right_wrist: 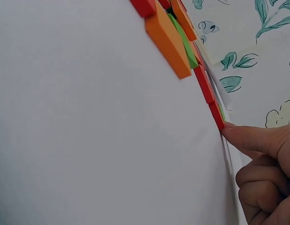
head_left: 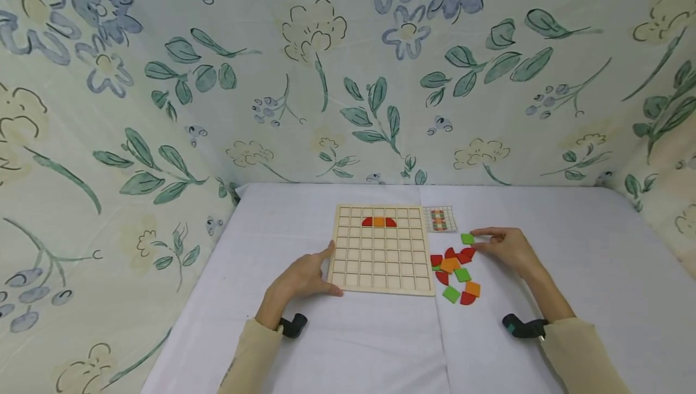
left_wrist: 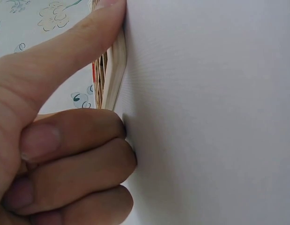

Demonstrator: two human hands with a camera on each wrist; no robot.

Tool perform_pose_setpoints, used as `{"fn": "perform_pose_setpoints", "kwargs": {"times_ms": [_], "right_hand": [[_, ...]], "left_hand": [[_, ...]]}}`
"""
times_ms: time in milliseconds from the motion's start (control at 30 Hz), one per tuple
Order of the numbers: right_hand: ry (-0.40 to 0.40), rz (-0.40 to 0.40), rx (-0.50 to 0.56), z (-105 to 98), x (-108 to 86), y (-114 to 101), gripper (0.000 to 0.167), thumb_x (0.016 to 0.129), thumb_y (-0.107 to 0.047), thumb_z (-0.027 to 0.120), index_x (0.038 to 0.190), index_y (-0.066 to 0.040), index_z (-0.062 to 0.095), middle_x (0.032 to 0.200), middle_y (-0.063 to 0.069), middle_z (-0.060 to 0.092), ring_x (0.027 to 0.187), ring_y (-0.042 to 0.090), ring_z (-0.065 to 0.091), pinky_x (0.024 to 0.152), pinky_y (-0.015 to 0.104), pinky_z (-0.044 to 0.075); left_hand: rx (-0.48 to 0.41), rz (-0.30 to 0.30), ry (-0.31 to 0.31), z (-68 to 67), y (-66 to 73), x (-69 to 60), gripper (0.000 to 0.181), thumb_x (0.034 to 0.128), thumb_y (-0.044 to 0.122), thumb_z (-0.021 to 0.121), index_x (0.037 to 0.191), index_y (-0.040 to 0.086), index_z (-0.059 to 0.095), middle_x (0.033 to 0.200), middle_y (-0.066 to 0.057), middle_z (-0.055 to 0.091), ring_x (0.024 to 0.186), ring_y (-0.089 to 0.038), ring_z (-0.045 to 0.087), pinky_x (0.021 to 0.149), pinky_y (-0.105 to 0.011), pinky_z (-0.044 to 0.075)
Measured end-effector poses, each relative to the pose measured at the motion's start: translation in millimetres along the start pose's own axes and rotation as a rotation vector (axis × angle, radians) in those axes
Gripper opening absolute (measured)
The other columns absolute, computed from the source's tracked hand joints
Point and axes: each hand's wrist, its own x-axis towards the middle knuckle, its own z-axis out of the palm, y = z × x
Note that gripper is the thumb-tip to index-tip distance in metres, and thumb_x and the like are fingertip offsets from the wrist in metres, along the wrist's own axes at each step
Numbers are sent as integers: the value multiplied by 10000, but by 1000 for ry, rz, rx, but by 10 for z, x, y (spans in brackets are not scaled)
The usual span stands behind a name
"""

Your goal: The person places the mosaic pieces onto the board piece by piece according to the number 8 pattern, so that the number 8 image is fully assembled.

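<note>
One bench (head_left: 380, 345) carries the grid board (head_left: 378, 264), whose near-left corner the left hand (head_left: 306, 274) holds, thumb and forefinger spread. Right of the board, the right hand (head_left: 508, 250) has finger and thumb, slightly parted, at a green tile (head_left: 466, 238); whether pinched, I cannot tell.

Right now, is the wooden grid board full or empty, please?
Mostly empty: on the wooden grid board, only two red pieces with an orange piece between them lie near the far edge; other squares are bare.

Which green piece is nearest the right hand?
The flat green four-sided piece at the right hand, nearest the white gridded card; other green pieces lie closer to the person.
</note>
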Motion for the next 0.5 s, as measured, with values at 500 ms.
{"fn": "perform_pose_setpoints", "kwargs": {"times_ms": [500], "right_hand": [[38, -21, -12, -27, -18, -222, 351, 953, -166, 745, 1264, -6, 715, 665, 25, 365, 740, 224, 392, 540, 281, 358]], "left_hand": [[-11, 14, 0, 0, -1, -20, 1199, 730, 390, 942, 1651, 99, 231, 685, 2, 491, 616, -131, 426, 560, -273, 352]]}}
